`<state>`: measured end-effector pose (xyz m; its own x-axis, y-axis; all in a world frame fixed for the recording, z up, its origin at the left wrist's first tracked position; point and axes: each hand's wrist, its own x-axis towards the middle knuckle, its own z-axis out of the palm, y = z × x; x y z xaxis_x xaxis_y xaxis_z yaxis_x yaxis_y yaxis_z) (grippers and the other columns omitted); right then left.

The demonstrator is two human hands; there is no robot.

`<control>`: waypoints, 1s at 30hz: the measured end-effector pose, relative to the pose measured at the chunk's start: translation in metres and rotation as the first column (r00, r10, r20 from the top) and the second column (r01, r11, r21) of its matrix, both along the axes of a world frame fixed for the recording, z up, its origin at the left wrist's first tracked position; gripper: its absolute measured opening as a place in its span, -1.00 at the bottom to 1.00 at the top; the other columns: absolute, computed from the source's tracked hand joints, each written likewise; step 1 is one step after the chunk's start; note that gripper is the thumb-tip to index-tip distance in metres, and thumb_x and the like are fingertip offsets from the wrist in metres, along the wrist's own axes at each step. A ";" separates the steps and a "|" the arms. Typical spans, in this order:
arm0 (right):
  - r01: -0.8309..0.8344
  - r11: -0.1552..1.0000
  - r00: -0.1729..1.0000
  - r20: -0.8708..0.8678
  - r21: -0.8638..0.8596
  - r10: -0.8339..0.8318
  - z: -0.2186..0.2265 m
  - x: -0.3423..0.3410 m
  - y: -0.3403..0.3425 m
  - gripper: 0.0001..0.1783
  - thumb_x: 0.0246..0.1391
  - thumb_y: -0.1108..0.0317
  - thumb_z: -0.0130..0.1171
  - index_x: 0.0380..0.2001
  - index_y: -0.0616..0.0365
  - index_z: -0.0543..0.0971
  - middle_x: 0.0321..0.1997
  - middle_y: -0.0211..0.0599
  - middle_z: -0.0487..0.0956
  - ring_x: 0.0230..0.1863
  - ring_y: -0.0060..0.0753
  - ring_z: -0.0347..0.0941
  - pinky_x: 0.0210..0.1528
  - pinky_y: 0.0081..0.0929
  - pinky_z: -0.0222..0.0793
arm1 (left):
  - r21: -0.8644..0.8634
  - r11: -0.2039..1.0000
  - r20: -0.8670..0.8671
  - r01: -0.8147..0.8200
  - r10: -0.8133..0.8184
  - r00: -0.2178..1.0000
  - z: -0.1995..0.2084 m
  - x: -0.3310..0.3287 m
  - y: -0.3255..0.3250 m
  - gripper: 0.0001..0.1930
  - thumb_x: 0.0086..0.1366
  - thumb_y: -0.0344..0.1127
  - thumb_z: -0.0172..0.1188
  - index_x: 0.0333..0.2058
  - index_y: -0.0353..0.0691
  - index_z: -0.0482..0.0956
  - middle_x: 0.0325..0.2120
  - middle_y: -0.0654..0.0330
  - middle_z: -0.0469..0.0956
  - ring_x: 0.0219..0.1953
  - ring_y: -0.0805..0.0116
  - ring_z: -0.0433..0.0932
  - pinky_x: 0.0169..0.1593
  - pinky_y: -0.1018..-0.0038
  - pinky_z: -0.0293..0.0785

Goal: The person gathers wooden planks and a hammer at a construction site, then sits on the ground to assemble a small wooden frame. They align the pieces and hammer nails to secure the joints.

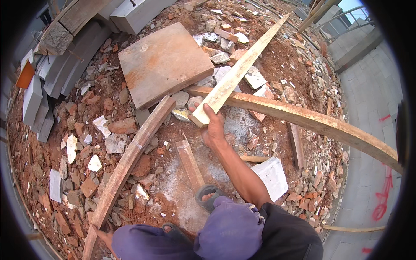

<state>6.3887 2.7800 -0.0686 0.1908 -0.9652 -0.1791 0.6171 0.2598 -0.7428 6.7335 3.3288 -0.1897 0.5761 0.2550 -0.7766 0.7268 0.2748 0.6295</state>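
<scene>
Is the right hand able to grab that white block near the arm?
Probably not right now: the right hand is full, gripping the end of a pale wooden plank. The white block lies near the forearm with nothing seen on top, so an emptied hand likely could.

Slab [167, 63]: one, the landmark.
Long beams around the slab: three, with a pale beam [245, 67] to its right, a brown beam [130, 156] below-left and a thick beam [312, 115] below-right.
Short timbers: two, a stub [189, 162] below the slab and an offcut [296, 145] below-right.
White block [271, 177]: one, below-right of it.
Orange piece [26, 75]: one, left of it.
Sandals [205, 191]: two, below it.
Hands: two, right hand [212, 125] and left hand [104, 236], both below it.
Rubble [123, 125]: too many to count, around it.
</scene>
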 end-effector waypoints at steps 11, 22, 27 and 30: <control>0.014 0.997 0.999 -0.032 -0.082 -0.017 -0.037 -0.018 0.001 -0.58 0.29 0.39 0.15 0.16 0.22 0.34 -0.06 -0.14 0.59 -0.04 -0.22 0.61 0.04 -0.18 0.59 | 0.014 0.815 -0.241 0.579 -0.560 0.793 0.042 -0.052 -0.060 -0.23 0.35 0.15 0.25 0.29 -0.29 0.22 0.09 -0.02 0.43 0.09 0.06 0.51 0.10 0.22 0.53; -0.035 0.989 0.924 0.382 0.143 -0.022 -0.020 -0.011 0.006 -0.50 0.17 0.28 0.20 0.14 0.21 0.38 -0.04 -0.13 0.59 -0.05 -0.19 0.62 0.09 -0.20 0.58 | 0.261 0.396 0.153 0.880 -0.917 0.367 0.193 -0.048 -0.239 -0.59 0.48 0.02 0.06 0.02 -0.20 0.50 -0.27 0.20 0.60 -0.29 0.36 0.62 -0.26 0.41 0.52; -0.061 0.970 0.877 0.477 0.236 -0.060 0.029 -0.012 0.007 -0.53 0.17 0.21 0.19 0.07 0.22 0.43 -0.09 -0.13 0.60 -0.06 -0.22 0.59 0.07 -0.19 0.56 | 0.344 0.063 0.276 0.937 -0.960 -0.037 0.260 -0.088 -0.344 -0.59 0.50 -0.04 0.06 0.08 -0.27 0.47 -0.17 0.15 0.61 -0.22 0.37 0.63 -0.15 0.43 0.54; -0.052 0.952 0.902 0.424 0.300 -0.085 0.040 -0.034 0.043 -0.56 0.13 0.27 0.15 0.04 0.24 0.45 -0.10 -0.11 0.60 -0.08 -0.23 0.59 0.05 -0.20 0.55 | 0.349 -0.222 0.224 0.910 -0.923 -0.311 0.277 -0.139 -0.392 -0.57 0.50 -0.07 0.08 0.12 -0.30 0.45 -0.14 0.13 0.61 -0.13 0.37 0.61 -0.06 0.42 0.51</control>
<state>6.3545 2.8230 -0.0286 0.2986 -0.8831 -0.3618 0.8620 0.4123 -0.2950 6.5947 2.9368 0.0872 0.2648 -0.8317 -0.4881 -0.1479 -0.5352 0.8317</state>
